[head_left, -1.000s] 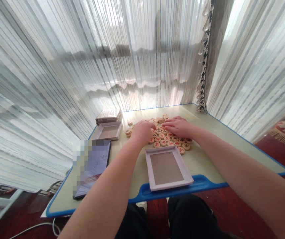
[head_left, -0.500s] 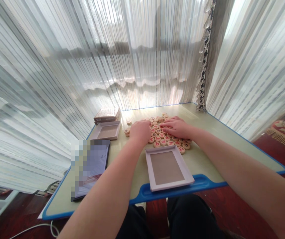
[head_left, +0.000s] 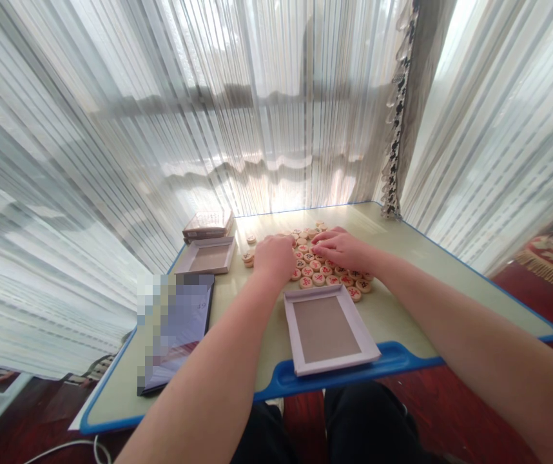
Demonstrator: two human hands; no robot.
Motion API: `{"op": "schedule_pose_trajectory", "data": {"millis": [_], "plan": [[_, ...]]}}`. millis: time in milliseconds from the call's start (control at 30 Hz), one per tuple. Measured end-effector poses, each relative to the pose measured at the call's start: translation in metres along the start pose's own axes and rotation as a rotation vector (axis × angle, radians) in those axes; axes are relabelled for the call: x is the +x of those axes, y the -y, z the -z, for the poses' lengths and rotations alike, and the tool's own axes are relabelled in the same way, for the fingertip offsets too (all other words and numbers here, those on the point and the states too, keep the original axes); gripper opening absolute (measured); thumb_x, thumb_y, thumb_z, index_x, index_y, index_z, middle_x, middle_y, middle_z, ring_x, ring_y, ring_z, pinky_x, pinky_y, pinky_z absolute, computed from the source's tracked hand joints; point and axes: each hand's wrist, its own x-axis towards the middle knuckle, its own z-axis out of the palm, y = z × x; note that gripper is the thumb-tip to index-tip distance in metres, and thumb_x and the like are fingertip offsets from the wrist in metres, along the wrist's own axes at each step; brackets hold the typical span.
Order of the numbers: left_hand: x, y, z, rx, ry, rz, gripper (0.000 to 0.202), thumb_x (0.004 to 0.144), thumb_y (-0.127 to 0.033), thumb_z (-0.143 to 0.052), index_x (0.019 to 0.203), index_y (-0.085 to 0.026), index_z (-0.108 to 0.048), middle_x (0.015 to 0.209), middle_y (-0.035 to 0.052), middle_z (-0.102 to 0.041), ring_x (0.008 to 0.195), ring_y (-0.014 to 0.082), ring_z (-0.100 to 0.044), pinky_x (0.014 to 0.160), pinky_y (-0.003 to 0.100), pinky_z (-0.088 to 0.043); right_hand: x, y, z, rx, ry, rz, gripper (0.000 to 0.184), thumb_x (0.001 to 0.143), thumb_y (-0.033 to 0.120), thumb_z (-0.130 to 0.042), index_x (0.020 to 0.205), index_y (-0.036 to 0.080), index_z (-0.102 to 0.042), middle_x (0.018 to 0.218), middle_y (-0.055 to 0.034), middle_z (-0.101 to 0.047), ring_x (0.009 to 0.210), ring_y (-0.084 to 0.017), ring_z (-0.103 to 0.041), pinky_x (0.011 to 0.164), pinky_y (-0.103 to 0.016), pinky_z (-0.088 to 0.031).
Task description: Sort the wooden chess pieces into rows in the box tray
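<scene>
Round wooden Chinese chess pieces [head_left: 319, 280], marked in red or black characters, lie in a packed cluster mid-table. My left hand [head_left: 276, 256] rests at the cluster's left side, its back toward me; most of its fingers are hidden, so I cannot see what they hold. Over the right part of the cluster lies my right hand [head_left: 347, 250], fingers stretched out and touching pieces, with none seen gripped. Directly in front of the pieces sits a shallow white cardboard box half [head_left: 337, 365], its brown inside facing up.
A second shallow box half [head_left: 228, 256] lies at the back left, beside stacked boxes [head_left: 207, 224]. A tablet [head_left: 189, 328] is on the left. The table has a blue edge with a front handle recess [head_left: 395, 356]. Curtains [head_left: 276, 96] hang behind.
My right hand's fingers have drawn slightly together over the pieces, and my left hand has shifted slightly right. The whole view has moved a little; the boxes and tablet stay in place.
</scene>
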Motion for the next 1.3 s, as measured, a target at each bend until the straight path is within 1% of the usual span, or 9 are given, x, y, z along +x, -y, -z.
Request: {"op": "schedule_pose_trajectory", "data": {"millis": [233, 333, 433, 533, 667, 767, 867, 1067, 1300], "plan": [[0.006, 0.010, 0.002, -0.218, 0.020, 0.198, 0.032, 0.074, -0.016, -0.049, 0.099, -0.023, -0.068, 0.102, 0.0064, -0.068, 0.096, 0.0214, -0.060, 0.083, 0.031, -0.046, 0.000, 0.002, -0.001, 0.013, 0.011, -0.012, 0.045, 0.090, 0.040, -0.034, 0.119, 0.020, -0.061, 0.119, -0.0051, -0.063, 0.115, -0.022, -0.051, 0.101, -0.037, -0.034], [0.008, 0.014, 0.001, -0.371, 0.004, 0.246, 0.034, 0.071, -0.011, -0.048, 0.095, -0.021, -0.069, 0.100, 0.0055, -0.069, 0.092, 0.0187, -0.061, 0.080, 0.027, -0.047, -0.001, 0.003, -0.001, 0.035, -0.041, -0.029, 0.044, 0.090, 0.040, -0.035, 0.117, 0.019, -0.062, 0.119, -0.0056, -0.063, 0.114, -0.022, -0.052, 0.100, -0.036, -0.037], [0.009, 0.014, -0.002, -0.539, 0.032, 0.262, 0.037, 0.066, -0.008, -0.048, 0.094, -0.019, -0.069, 0.096, 0.0041, -0.070, 0.079, 0.0160, -0.062, 0.071, 0.025, -0.048, 0.000, -0.001, -0.002, 0.058, -0.153, -0.050, 0.043, 0.090, 0.040, -0.036, 0.111, 0.018, -0.066, 0.115, -0.0064, -0.065, 0.112, -0.022, -0.053, 0.099, -0.035, -0.037], [0.010, 0.014, -0.005, -0.616, 0.032, 0.259, 0.038, 0.065, -0.006, -0.047, 0.092, -0.019, -0.069, 0.096, 0.0031, -0.070, 0.074, 0.0142, -0.062, 0.070, 0.024, -0.048, 0.003, -0.010, -0.006, 0.054, -0.206, -0.088, 0.044, 0.091, 0.039, -0.034, 0.111, 0.018, -0.066, 0.117, -0.0069, -0.064, 0.114, -0.022, -0.052, 0.100, -0.035, -0.037], [0.009, 0.015, -0.007, -0.520, -0.040, 0.239, 0.039, 0.066, -0.005, -0.046, 0.094, -0.020, -0.069, 0.100, 0.0036, -0.069, 0.087, 0.0165, -0.062, 0.077, 0.025, -0.048, 0.012, -0.019, -0.012, 0.004, -0.162, -0.164, 0.049, 0.091, 0.040, -0.031, 0.125, 0.014, -0.055, 0.133, -0.0094, -0.051, 0.125, -0.023, -0.042, 0.107, -0.037, -0.029], [0.009, 0.015, -0.008, -0.349, -0.035, 0.223, 0.039, 0.069, -0.006, -0.046, 0.097, -0.021, -0.069, 0.102, 0.0061, -0.069, 0.096, 0.0202, -0.061, 0.083, 0.029, -0.047, 0.017, -0.019, -0.014, -0.015, -0.057, -0.194, 0.053, 0.092, 0.043, -0.030, 0.130, 0.014, -0.050, 0.138, -0.0099, -0.045, 0.129, -0.024, -0.037, 0.109, -0.039, -0.025], [0.008, 0.015, -0.008, -0.256, 0.014, 0.233, 0.037, 0.072, -0.009, -0.049, 0.101, -0.023, -0.068, 0.104, 0.0064, -0.068, 0.099, 0.0207, -0.060, 0.085, 0.029, -0.046, 0.018, -0.016, -0.012, -0.027, 0.007, -0.164, 0.053, 0.091, 0.047, -0.027, 0.128, 0.019, -0.053, 0.137, -0.0074, -0.047, 0.128, -0.024, -0.038, 0.109, -0.041, -0.026], [0.008, 0.015, -0.008, -0.194, 0.024, 0.232, 0.034, 0.074, -0.012, -0.053, 0.103, -0.024, -0.067, 0.107, 0.0060, -0.067, 0.102, 0.0197, -0.059, 0.087, 0.028, -0.046, 0.014, -0.008, -0.009, -0.063, -0.026, -0.084, 0.051, 0.091, 0.045, -0.027, 0.121, 0.019, -0.059, 0.130, -0.0074, -0.054, 0.123, -0.024, -0.044, 0.106, -0.041, -0.029], [0.007, 0.014, -0.008, -0.162, 0.013, 0.225, 0.034, 0.076, -0.012, -0.048, 0.102, -0.024, -0.066, 0.104, 0.0070, -0.068, 0.100, 0.0208, -0.060, 0.084, 0.029, -0.047, 0.012, 0.002, -0.007, -0.048, -0.031, -0.007, 0.044, 0.090, 0.042, -0.034, 0.116, 0.019, -0.062, 0.125, -0.0083, -0.058, 0.122, -0.023, -0.045, 0.105, -0.041, -0.029]]}}
